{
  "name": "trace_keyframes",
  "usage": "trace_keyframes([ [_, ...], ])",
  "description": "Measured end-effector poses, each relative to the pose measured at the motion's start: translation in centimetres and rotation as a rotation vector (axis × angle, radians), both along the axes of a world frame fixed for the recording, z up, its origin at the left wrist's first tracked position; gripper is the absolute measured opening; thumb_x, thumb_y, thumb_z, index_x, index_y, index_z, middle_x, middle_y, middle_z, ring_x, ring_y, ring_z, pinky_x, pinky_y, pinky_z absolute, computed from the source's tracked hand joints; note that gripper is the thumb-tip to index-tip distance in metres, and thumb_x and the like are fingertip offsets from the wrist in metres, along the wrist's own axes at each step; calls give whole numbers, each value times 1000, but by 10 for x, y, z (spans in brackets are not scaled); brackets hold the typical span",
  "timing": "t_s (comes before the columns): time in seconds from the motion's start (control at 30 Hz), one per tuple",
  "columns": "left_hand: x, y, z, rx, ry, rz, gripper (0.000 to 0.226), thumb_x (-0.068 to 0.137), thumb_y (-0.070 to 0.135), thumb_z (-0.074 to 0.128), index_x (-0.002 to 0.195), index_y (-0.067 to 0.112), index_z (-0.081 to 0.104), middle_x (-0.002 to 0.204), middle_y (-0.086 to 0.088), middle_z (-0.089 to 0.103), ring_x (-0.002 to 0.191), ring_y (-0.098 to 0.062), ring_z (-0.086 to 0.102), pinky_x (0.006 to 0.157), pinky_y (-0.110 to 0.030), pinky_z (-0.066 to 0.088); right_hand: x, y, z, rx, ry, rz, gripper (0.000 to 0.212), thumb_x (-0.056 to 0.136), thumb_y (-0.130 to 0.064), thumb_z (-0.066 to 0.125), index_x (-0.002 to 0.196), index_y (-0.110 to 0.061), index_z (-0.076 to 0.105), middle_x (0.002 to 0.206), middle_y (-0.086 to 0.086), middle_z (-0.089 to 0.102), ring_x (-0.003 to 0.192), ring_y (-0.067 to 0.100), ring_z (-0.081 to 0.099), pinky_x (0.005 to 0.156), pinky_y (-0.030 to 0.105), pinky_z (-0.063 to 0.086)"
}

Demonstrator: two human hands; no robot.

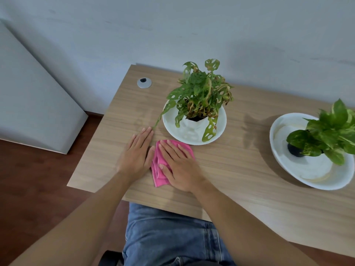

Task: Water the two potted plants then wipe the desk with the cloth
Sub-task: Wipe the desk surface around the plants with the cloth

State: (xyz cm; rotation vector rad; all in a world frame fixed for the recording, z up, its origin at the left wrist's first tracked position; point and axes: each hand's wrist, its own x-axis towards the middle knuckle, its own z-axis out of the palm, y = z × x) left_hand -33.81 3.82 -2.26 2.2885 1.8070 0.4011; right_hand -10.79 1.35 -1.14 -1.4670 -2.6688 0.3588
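A pink cloth [160, 169] lies crumpled on the wooden desk [230, 169] near its front left. My right hand [178, 164] presses flat on the cloth, fingers together and pointing away from me. My left hand [137, 152] rests flat on the bare desk just left of the cloth, its thumb touching the cloth's edge. Just behind the cloth a holey-leaved plant [201, 93] grows in a white pot standing in a white dish [221, 129]. A second plant [330, 131] with variegated leaves stands in a white dish [284, 162] at the right edge.
A round silver cable grommet [144, 82] sits in the desk's far left corner. A pale wall runs behind the desk, and a white panel [34, 104] leans at the left over a dark wood floor. My jeans-clad legs [169, 237] are under the desk's front edge.
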Motion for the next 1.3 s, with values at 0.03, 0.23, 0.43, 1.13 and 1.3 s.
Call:
trace_keyframes([
  [0.03,-1,-1,0,1,0,2,64,118,50,22,175,21,26,184,6,24,171,-5,11,141,-44,15,-2,-1,-1,3,8,-28,69,118,-51,22,177,-20,6,185,-6,1,170,11,-3,137,45,12],
  [0.23,0,-1,3,-20,-29,24,62,118,46,21,175,22,27,183,7,25,170,-2,9,141,-35,6,-13,-27,-4,-25,3,-258,71,117,-53,16,176,-16,0,185,0,-2,171,16,-7,138,47,7],
  [0.43,-5,2,13,-94,-25,-50,64,116,38,25,176,16,21,185,2,18,172,-10,9,141,-40,7,-17,-30,-1,-74,-32,-180,75,115,-57,13,175,-19,-11,184,-1,-14,169,18,-16,138,49,1],
  [1.13,-112,-36,16,-122,1,162,65,115,36,22,177,22,15,186,8,7,172,-7,0,142,-44,10,-138,-2,0,-75,-22,-140,78,114,-54,18,175,-12,-6,184,7,-9,171,26,-9,137,52,1],
  [1.3,-105,-31,28,-239,-21,190,62,119,35,23,178,22,8,187,8,-1,172,-8,-5,142,-42,3,-133,6,8,-200,38,-108,79,113,-54,20,175,-17,-13,183,0,-18,169,19,-18,137,49,-6],
])
